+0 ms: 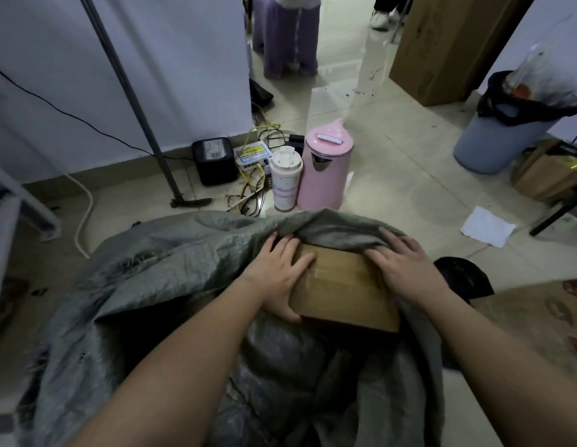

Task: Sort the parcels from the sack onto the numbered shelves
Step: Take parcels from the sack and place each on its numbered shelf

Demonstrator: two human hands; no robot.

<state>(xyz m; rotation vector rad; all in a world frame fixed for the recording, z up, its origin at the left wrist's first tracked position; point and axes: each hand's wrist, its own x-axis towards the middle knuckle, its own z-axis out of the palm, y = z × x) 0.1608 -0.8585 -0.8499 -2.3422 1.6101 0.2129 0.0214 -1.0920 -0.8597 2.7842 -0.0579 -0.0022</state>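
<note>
Both hands, L (282,269) & R (406,267), clamp boxy brown cardboard parcel (343,291) in crinkly grey woven sack (171,272)

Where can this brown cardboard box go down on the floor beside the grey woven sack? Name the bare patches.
Bare tile lies right of the pink electric kettle, between it, the blue-grey waste bin and the white paper sheet. Left of the grey woven sack, tile near the white cable is open. Around the black adapter and tumbler, wires crowd the floor.
</note>
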